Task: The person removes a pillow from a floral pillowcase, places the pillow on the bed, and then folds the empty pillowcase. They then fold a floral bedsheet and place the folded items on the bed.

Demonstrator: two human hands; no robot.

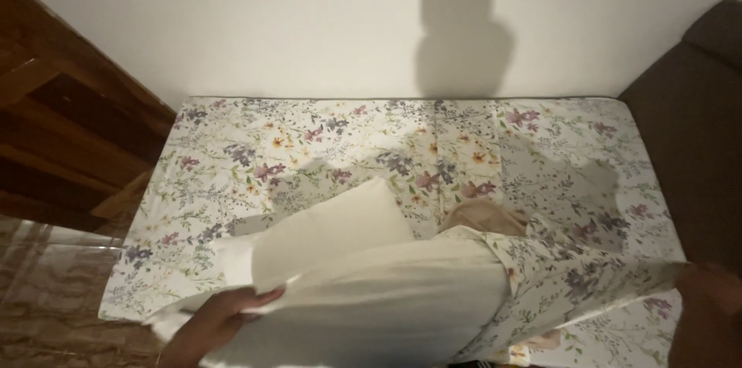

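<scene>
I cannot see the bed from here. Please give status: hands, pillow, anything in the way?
Left hand grips white pillow. Right hand holds floral pillowcase edge. Pillow partly inside pillowcase, over floral bedsheet. Nothing in the way.

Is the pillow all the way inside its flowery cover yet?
Not yet. The bed already wears its flowery sheet, spread flat. The left hand grips the white pillow, and the right hand holds the flowery cover by its edge. Only the pillow's right end sits inside; most of the white part still shows and needs covering.
</scene>
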